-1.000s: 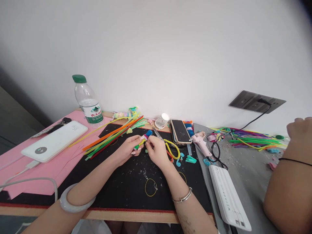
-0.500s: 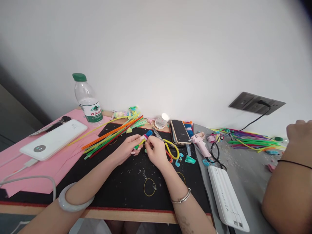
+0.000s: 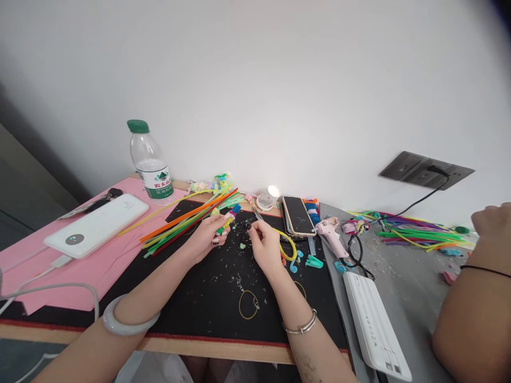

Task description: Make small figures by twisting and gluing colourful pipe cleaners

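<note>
My left hand (image 3: pixel 204 238) is closed around a small fuzzy pipe-cleaner piece (image 3: pixel 230 215), striped blue, purple, yellow and green. Its blue end points up and away from me. To the right, apart from the piece, my right hand (image 3: pixel 265 248) is pinched, with thumb and fingertips together. Whatever may be between those fingertips is too small to make out. Partly behind the right hand lie scissors with yellow handles (image 3: pixel 293 250). Small blue curled pieces (image 3: pixel 295 261) and a bent turquoise piece (image 3: pixel 314 261) rest on the black mat (image 3: pixel 203 303).
Loose pipe cleaners (image 3: pixel 187 223) lie left of my hands, near a water bottle (image 3: pixel 154 165) and white power bank (image 3: pixel 98 226). Rightward are a paper cup (image 3: pixel 268 198), phone (image 3: pixel 298 215), pink glue gun (image 3: pixel 332 238) and white power strip (image 3: pixel 375 324). Another person's arm (image 3: pixel 475 298) is at far right.
My right hand has moved away from the striped piece, to the right, leaving a gap. My left hand still holds the piece, slightly lower and to the left. The view has shifted slightly.
</note>
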A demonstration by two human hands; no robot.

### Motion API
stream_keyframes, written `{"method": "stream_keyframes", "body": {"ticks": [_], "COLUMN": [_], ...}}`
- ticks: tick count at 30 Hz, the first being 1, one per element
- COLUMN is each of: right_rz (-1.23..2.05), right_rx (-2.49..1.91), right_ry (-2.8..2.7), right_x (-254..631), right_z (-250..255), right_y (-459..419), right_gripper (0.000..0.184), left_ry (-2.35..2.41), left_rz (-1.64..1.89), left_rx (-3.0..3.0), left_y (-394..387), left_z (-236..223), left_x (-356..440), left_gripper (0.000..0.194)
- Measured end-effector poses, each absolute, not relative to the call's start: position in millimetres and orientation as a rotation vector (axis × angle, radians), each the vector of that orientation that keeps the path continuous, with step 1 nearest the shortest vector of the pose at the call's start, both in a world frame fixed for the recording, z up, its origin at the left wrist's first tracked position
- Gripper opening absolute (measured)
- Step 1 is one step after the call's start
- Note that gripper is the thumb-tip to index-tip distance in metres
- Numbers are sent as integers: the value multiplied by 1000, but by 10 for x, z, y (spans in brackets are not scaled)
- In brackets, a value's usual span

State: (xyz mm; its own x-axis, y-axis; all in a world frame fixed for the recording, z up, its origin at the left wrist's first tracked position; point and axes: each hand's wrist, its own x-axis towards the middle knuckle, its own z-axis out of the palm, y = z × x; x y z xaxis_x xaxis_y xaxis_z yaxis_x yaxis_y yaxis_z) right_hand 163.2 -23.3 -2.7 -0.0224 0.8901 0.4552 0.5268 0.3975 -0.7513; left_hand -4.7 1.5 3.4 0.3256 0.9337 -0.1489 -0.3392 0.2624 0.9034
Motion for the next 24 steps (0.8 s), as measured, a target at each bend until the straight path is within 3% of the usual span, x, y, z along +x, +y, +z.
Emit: {"method": "stream_keyframes", "body": {"ticks": [5, 15, 24], "right_rz": [721, 1380, 1659], "right_rx": [-1201, -665, -689], "right_ry": [-1393, -898, -776], "right_x": [1660, 1662, 1735], "right_z": [-45, 76, 29], "right_y": [-184, -175, -182], "right_gripper": [23, 19, 11], "left_ry": [757, 754, 805], "left_rz": [971, 869, 1186], "left_rx": [860, 894, 757], "left_y": [5, -21, 17], "left_z": [13, -7, 39], "left_x": [-63, -44, -51], "left_gripper": [23, 23, 18]}}
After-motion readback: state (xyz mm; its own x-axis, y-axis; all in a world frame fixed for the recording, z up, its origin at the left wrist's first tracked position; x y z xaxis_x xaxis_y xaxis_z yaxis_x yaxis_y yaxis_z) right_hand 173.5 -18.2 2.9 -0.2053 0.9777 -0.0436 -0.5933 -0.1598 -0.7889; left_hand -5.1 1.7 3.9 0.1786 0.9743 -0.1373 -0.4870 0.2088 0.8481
